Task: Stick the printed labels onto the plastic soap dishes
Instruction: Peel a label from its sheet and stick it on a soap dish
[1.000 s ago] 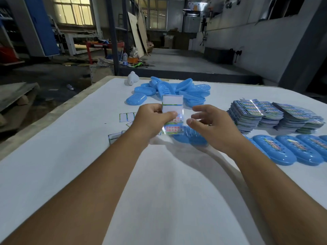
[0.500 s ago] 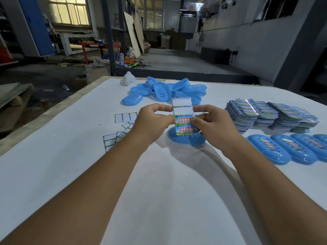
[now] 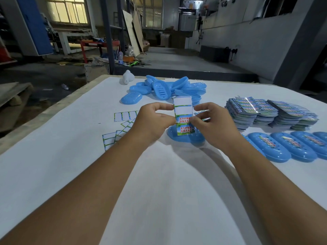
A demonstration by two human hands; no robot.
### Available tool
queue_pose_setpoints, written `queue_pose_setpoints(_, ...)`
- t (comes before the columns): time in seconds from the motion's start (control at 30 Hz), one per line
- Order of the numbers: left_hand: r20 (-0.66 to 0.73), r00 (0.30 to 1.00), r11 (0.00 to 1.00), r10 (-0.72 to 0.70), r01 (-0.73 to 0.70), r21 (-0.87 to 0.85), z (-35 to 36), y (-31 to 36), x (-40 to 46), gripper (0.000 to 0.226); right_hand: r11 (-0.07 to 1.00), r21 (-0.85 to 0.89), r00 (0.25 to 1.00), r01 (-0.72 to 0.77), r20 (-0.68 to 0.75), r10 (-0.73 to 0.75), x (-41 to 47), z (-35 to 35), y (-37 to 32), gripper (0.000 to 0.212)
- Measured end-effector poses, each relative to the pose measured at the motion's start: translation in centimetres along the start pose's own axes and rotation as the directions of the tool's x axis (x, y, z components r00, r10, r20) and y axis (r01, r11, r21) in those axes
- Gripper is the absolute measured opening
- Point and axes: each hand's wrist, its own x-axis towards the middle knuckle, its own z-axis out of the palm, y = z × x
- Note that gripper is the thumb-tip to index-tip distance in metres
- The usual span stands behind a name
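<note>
White table: left hand and right hand pinch Chinese-printed label strip

Open white table lies near the person. Spent backing sheets flank the left, label stacks and labelled dishes the right, piled dishes beyond; their gaps appear narrow.
</note>
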Motion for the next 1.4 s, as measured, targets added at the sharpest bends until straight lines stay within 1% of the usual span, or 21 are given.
queue_pose_setpoints(0.1, 0.013, 1.000, 1.000, 0.011, -0.011, -0.016, 0.2, -0.1, -0.1, 0.032, 0.992, -0.108, 0.996, 0.072, -0.049, -0.078, -0.3, 0.2, -0.1, 0.014)
queue_pose_setpoints(0.23, 0.037, 0.999, 0.999, 0.033, -0.033, -0.004, 0.3, -0.4, -0.2, 0.030, 0.982, -0.162, 0.995, 0.100, -0.003, -0.102, -0.8, 0.5, -0.8, 0.017)
queue_pose_setpoints(0.37, 0.030, 0.997, 0.997, 0.065, -0.066, 0.027, 0.6, -0.7, -0.2, 0.028, 0.989, -0.109, 0.994, 0.095, 0.058, -0.089, -1.4, 0.7, -1.3, 0.015)
queue_pose_setpoints(0.57, 0.037, 0.998, 0.998, 0.057, -0.057, -0.003, 0.7, -0.8, -0.2, 0.022, 0.988, -0.117, 0.994, 0.103, 0.038, -0.099, -1.6, 0.7, -1.7, 0.016)
queue_pose_setpoints(0.87, 0.062, 0.996, 0.997, 0.069, -0.068, -0.022, 0.7, -1.0, -0.1, 0.019, 0.988, -0.111, 0.993, 0.109, 0.059, -0.103, -1.7, 0.6, -1.9, 0.020)
queue_pose_setpoints(1.1, 0.057, 0.992, 0.994, 0.109, -0.110, 0.021, 1.0, -1.4, 0.0, 0.016, 0.991, -0.107, 0.996, 0.076, 0.058, -0.070, -1.6, 0.7, -1.7, 0.020)
queue_pose_setpoints(1.2, 0.048, 0.988, 0.987, 0.148, -0.151, 0.052, 1.1, -1.5, 0.1, 0.015, 0.995, -0.095, 0.998, 0.037, 0.063, -0.031, -1.5, 0.6, -1.8, 0.020)
queue_pose_setpoints(1.4, 0.038, 0.979, 0.974, 0.201, -0.204, 0.097, 1.5, -1.6, -0.1, 0.017, 0.993, -0.116, 0.998, 0.019, 0.062, -0.012, -1.8, 0.5, -2.3, 0.021)
